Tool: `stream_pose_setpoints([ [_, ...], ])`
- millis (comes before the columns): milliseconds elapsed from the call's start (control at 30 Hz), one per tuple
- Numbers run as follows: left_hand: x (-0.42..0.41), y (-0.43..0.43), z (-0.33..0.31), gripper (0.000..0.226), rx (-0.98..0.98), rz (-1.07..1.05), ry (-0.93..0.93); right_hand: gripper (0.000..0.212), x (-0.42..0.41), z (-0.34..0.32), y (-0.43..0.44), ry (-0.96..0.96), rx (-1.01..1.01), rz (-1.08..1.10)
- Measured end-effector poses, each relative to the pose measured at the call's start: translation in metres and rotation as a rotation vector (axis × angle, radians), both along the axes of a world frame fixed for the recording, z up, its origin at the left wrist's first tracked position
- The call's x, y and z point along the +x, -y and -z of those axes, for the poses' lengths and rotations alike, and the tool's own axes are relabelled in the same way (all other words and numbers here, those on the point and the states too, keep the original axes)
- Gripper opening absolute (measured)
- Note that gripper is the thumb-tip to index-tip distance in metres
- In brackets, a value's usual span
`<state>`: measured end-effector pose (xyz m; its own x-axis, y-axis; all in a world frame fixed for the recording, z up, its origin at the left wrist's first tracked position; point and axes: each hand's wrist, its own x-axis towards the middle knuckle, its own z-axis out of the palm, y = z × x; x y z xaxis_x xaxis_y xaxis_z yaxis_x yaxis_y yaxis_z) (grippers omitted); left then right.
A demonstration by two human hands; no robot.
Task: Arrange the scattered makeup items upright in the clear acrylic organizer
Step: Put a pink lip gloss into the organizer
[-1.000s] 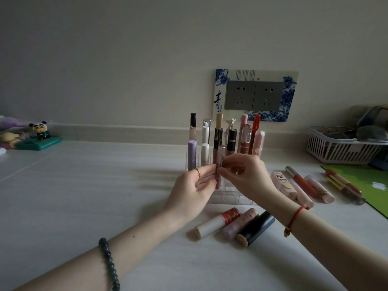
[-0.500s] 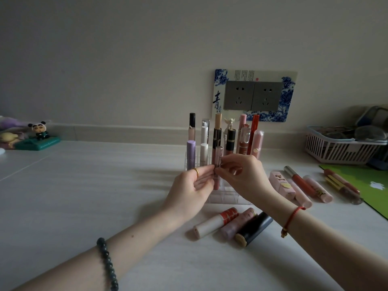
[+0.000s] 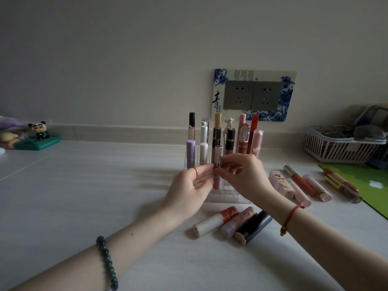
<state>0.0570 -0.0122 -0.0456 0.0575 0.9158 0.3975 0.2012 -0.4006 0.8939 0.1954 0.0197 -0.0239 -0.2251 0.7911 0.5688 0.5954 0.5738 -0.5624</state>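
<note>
Both hands are pinching one slim pink lip gloss tube [image 3: 217,164] at its middle band: the right hand [image 3: 241,175] is closing thumb and forefinger on it from one side, and the left hand [image 3: 190,185] is meeting it with its fingertips [image 3: 206,168] from the other, the remaining fingers loosely curled. The tube is standing upright, and its lower end is dipping into the clear acrylic organizer [image 3: 226,197], in a cell of the middle rows; which cell exactly cannot be told through the clear walls. Whether its base is already touching the floor of the cell is also unclear.

Behind it in the organizer, a lilac tube [image 3: 190,153], a white tube [image 3: 203,153] and taller sticks are already standing. In front of the organizer, three lipsticks [image 3: 231,224] are lying on their sides on the table [image 3: 84,185]; to the right of the organizer, several more tubes [image 3: 302,185] are lying flat.

To seat this one well, the person is probably best keeping it vertical, lowering it straight so it clears the cell walls, and letting go only once it is resting on the bottom, withdrawing the fingers upward so the neighbouring tubes are not knocked.
</note>
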Motion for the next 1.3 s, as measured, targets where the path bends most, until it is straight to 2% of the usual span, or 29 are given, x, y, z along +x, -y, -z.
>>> stream_pose_setpoints([
  [267,-0.005,0.005,0.000,0.036,0.038,-0.024,-0.015,0.020,0.003,-0.002,0.001,0.015,0.010,0.000],
  [433,-0.012,0.013,-0.002,0.035,0.086,0.004,-0.041,0.031,0.008,-0.007,-0.001,-0.034,0.009,0.030],
  [633,-0.026,0.024,0.005,0.030,0.128,0.040,-0.109,0.021,0.019,-0.020,0.014,-0.107,0.052,0.037],
  [733,-0.034,0.030,0.006,0.037,0.209,0.049,-0.266,0.020,0.022,-0.020,0.026,-0.035,0.053,-0.028],
  [867,-0.041,0.033,0.005,0.040,0.384,0.098,-0.646,0.019,0.023,-0.013,0.039,0.189,0.018,-0.146],
  [967,-0.042,0.034,0.005,0.043,0.403,0.093,-0.821,0.018,0.022,-0.006,0.043,0.309,0.019,-0.190],
  [1133,-0.041,0.034,0.007,0.045,0.303,0.052,-0.947,0.014,0.019,0.003,0.046,0.351,0.020,-0.254],
  [1300,-0.042,0.031,0.010,0.035,0.305,0.077,-0.953,0.014,0.019,0.009,0.046,0.377,0.017,-0.278],
])
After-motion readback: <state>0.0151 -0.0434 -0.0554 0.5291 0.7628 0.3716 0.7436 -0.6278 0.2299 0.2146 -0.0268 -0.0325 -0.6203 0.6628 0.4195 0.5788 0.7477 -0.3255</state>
